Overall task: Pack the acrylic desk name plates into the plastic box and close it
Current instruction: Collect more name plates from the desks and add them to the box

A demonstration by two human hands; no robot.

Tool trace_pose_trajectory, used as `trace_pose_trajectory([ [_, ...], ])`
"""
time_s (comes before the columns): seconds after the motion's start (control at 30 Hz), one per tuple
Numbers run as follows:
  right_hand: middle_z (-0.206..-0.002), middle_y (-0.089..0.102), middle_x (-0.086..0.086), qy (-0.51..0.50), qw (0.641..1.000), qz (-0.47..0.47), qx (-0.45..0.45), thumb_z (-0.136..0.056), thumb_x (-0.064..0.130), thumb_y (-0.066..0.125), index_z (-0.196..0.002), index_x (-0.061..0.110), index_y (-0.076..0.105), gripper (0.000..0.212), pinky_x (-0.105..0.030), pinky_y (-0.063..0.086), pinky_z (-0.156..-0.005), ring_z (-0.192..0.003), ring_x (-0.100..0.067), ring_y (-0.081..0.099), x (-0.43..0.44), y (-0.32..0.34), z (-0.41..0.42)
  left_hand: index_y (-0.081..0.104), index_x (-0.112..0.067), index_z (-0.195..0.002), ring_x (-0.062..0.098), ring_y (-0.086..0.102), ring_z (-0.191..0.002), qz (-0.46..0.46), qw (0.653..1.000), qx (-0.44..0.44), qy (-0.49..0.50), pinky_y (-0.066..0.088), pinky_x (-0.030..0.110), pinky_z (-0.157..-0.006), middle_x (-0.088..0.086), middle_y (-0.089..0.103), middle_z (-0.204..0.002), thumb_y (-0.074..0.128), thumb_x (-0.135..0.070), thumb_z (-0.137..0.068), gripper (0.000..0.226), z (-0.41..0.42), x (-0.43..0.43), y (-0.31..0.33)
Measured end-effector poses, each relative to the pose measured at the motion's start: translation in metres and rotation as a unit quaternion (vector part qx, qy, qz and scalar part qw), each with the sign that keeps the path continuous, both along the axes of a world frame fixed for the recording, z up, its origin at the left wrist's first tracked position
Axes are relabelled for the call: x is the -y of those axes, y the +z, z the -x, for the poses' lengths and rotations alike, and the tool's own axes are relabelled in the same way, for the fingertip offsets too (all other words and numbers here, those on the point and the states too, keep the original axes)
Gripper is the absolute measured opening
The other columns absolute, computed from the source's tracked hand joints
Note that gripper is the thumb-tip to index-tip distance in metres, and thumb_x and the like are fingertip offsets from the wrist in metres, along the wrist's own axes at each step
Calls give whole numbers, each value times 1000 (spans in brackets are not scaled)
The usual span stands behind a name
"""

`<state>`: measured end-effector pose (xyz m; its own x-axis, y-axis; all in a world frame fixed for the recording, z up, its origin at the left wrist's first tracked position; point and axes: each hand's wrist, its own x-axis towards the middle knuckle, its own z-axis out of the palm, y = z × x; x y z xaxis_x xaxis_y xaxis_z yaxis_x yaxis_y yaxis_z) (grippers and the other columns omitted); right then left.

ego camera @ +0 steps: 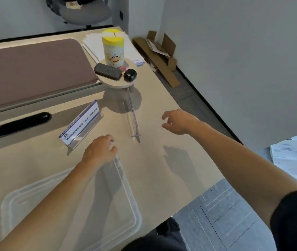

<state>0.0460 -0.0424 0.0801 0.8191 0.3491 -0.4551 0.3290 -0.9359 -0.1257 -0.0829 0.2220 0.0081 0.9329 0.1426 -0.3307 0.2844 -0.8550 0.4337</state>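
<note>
A clear plastic box (131, 201) lies open at the desk's near left, with no lid on it. My left hand (98, 151) sits at the box's far right corner and grips the rim there with curled fingers. Just beyond it stands an acrylic name plate (81, 124) holding a printed blue and white card. A second name plate (133, 120), clear and seen edge-on, stands further right. My right hand (178, 121) hovers above the desk to the right of that plate, fingers loosely spread, holding nothing.
A round stand (118, 84) at the back carries a yellow-lidded canister (112, 49), a black case (108, 71) and a small black pod (130, 75). A brown partition (26, 69) and a black cable slot (22, 124) lie to the left. The desk's right edge drops to carpet.
</note>
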Motion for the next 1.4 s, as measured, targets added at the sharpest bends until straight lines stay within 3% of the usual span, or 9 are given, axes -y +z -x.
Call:
trace_pose_trajectory([
  [0.27, -141, 51, -6, 187, 982, -31, 23, -101, 40, 46, -144, 26, 45, 45, -46, 50, -96, -122, -29, 54, 21, -22, -74, 44, -23, -136, 23, 56, -112, -91, 992, -63, 68, 50, 37, -85, 4, 50, -133, 52, -31, -93, 44, -11, 61, 10],
  [0.4, -150, 38, -7, 254, 966, -11, 42, -101, 41, 45, -153, 29, 27, 56, -48, 52, -94, -124, -33, 53, 12, -32, -107, 17, -31, -150, 26, 48, -126, -176, 984, -4, 2, 52, 34, -87, 10, 29, -150, 56, -37, -93, 69, -34, 80, 6],
  [0.57, -159, 24, -10, 282, 958, 10, 53, -99, 46, 49, -153, 40, 11, 67, -45, 56, -87, -124, -35, 53, -21, -42, -148, 10, -46, -149, 30, 37, -136, -177, 984, 10, -22, 47, 36, -98, 13, 19, -158, 58, -41, -94, 74, -66, 84, -9],
  [0.8, -165, 7, -10, 370, 929, 0, -1, -92, 57, 57, -153, 51, -2, 84, -46, 56, -90, -128, -35, 52, -87, -72, -194, 30, -35, -146, 26, 36, -137, -117, 992, 40, -30, 47, 36, -97, 4, 25, -159, 54, -41, -96, 56, -100, 66, -32],
  [0.93, -163, 16, -15, 403, 914, -7, -46, -82, 74, 56, -151, 52, 1, 91, -50, 51, -99, -131, -38, 49, -102, -91, -217, 38, -33, -141, 23, 46, -130, -49, 997, 45, -45, 51, 31, -95, 2, 17, -163, 60, -37, -94, 52, -107, 62, -43],
  [1.07, -154, 39, -13, 418, 906, -13, -60, -72, 88, 48, -151, 47, 7, 98, -49, 50, -99, -126, -34, 52, -109, -107, -229, 45, -29, -129, 19, 64, -103, 1, 999, 34, -37, 58, 32, -85, -2, 40, -150, 68, -30, -90, 45, -114, 67, -49],
  [1.17, -156, 35, -9, 389, 917, -52, -68, -71, 83, 56, -151, 37, 16, 101, -50, 51, -98, -126, -33, 52, -110, -117, -219, 48, -25, -127, 17, 67, -97, 23, 999, 34, -7, 57, 25, -85, 0, 57, -134, 70, -29, -89, 44, -116, 72, -47],
  [1.27, -159, 25, -6, 347, 929, -106, -71, -73, 77, 64, -149, 34, 23, 96, -48, 53, -95, -126, -32, 52, -100, -119, -208, 48, -25, -129, 18, 66, -103, 26, 999, 29, 0, 53, 23, -89, 0, 61, -131, 69, -34, -89, 46, -111, 72, -41],
  [1.4, -163, 19, -1, 293, 935, -189, -61, -78, 69, 66, -149, 40, 31, 83, -49, 50, -103, -140, -29, 41, -73, -108, -185, 48, -24, -132, 22, 42, -138, -8, 998, 36, -44, 48, 27, -98, 1, 37, -155, 67, -36, -89, 48, -93, 77, -26],
])
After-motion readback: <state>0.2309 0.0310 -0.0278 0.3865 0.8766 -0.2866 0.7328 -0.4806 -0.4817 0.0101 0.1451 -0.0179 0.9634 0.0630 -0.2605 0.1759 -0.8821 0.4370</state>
